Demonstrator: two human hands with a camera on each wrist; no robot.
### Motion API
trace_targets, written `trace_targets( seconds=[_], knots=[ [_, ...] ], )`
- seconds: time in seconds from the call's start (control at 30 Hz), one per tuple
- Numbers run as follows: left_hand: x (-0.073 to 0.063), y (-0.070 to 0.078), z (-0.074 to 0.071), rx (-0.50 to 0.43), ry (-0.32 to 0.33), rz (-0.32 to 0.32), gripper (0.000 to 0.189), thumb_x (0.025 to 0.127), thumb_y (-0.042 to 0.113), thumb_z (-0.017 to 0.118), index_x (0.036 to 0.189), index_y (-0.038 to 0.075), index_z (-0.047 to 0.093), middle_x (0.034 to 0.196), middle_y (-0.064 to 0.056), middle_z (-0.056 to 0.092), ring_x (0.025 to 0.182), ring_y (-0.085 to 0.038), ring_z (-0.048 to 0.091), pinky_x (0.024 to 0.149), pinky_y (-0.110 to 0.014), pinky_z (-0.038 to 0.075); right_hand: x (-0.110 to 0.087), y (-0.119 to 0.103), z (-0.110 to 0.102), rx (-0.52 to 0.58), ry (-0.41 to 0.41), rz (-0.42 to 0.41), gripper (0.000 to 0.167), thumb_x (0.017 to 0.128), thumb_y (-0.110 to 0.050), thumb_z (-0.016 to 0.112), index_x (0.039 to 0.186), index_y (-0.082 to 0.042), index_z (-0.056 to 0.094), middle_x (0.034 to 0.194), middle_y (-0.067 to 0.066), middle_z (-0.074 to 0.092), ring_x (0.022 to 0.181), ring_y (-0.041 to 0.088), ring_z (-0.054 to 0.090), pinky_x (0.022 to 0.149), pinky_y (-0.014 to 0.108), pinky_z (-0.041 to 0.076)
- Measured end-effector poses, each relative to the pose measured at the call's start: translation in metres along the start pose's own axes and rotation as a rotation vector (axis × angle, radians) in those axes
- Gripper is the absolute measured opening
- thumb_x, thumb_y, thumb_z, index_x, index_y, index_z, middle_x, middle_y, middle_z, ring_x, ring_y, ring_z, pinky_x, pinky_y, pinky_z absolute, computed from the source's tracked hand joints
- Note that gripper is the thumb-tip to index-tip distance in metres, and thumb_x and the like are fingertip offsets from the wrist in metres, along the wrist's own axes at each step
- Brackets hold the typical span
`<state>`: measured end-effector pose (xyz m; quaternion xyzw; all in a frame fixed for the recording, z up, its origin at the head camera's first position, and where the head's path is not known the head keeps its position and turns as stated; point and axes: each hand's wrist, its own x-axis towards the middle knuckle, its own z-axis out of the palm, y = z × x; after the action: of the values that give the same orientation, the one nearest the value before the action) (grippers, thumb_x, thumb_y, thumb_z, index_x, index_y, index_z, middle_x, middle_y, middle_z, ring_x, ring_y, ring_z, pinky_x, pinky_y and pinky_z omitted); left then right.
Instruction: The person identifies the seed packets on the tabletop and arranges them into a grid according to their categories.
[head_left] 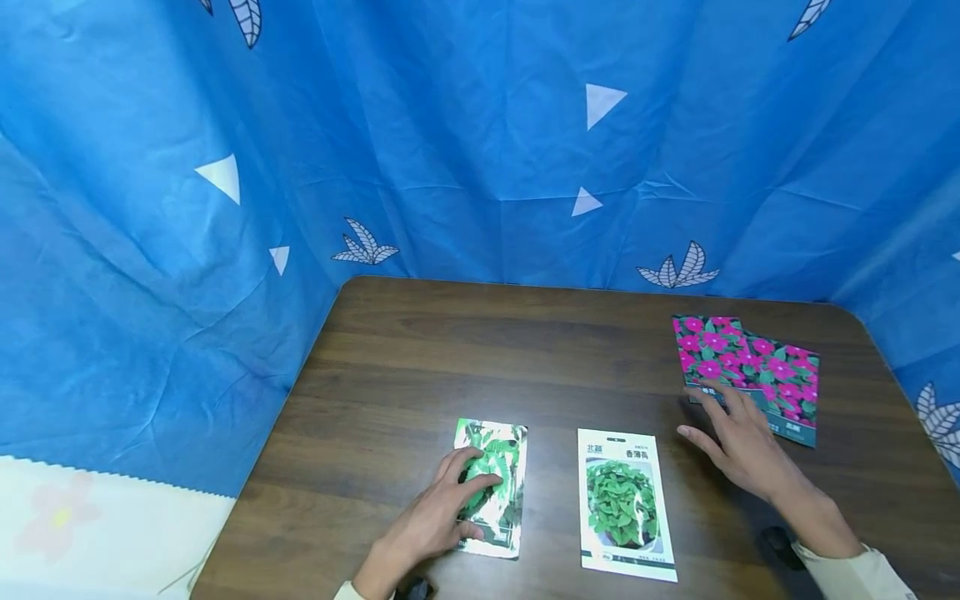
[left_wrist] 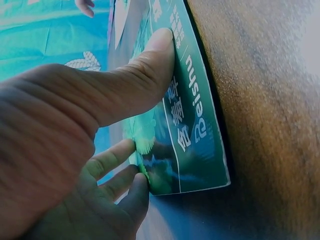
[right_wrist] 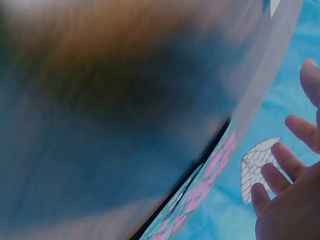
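My left hand (head_left: 442,508) rests on a green seed packet (head_left: 512,500) with leafy pictures, lying at the front middle of the table. In the left wrist view the thumb (left_wrist: 161,47) lies on the packet's printed face, and other fingertips touch it near its edge. To its right lies a white seed packet (head_left: 621,504) with a leafy green plant on it, apart from both hands. My right hand (head_left: 746,446), fingers spread, is over the near left side of two overlapping seed packets (head_left: 787,375) with pink flowers. Nothing is held in it.
The brown wooden table (head_left: 480,358) has rounded far corners. A blue curtain (head_left: 465,142) with white triangles and leaf prints hangs behind and at the sides. Pale cloth (head_left: 90,533) with a flower print is at the lower left.
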<state>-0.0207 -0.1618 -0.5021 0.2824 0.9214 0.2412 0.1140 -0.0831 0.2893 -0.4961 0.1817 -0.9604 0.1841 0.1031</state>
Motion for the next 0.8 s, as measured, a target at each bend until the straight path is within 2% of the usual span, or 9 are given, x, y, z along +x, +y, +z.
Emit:
trace_targets(
  seconds=[0.13,0.37,0.5,0.8],
  knots=[
    [0.001,0.000,0.001,0.006,0.012,0.008,0.065,0.076,0.031,0.081,0.137,0.024,0.059,0.151,-0.011,0.035,0.141,-0.032,0.031,0.085,-0.024,0.055,0.005,0.014,-0.002,-0.009,-0.003,0.022,0.060,0.091,-0.028,0.073,0.137,0.002,0.050,0.139,0.034,0.040,0.120,0.054,0.038,0.090,0.072,0.032],
    [0.001,0.000,0.001,0.000,0.013,0.003,0.065,0.076,0.032,0.080,0.137,0.025,0.059,0.152,-0.010,0.035,0.141,-0.032,0.031,0.083,-0.021,0.055,0.013,0.037,-0.001,0.041,-0.032,0.044,0.058,0.096,-0.030,0.068,0.139,0.002,0.047,0.141,0.034,0.037,0.123,0.057,0.033,0.092,0.078,0.027],
    [0.001,0.000,0.000,-0.008,0.014,0.000,0.066,0.075,0.033,0.080,0.137,0.025,0.059,0.152,-0.010,0.035,0.142,-0.032,0.031,0.081,-0.020,0.055,0.020,0.048,-0.002,0.044,-0.042,0.038,0.053,0.097,-0.029,0.066,0.137,0.001,0.049,0.141,0.032,0.037,0.123,0.056,0.034,0.092,0.078,0.027],
    [-0.001,0.000,0.001,0.007,0.017,0.000,0.066,0.076,0.032,0.080,0.137,0.025,0.058,0.152,-0.010,0.035,0.142,-0.031,0.031,0.085,-0.022,0.055,0.037,0.070,-0.006,0.003,-0.107,0.041,0.040,0.100,-0.025,0.063,0.134,-0.008,0.054,0.141,0.029,0.037,0.126,0.054,0.032,0.095,0.074,0.029]
  ],
)
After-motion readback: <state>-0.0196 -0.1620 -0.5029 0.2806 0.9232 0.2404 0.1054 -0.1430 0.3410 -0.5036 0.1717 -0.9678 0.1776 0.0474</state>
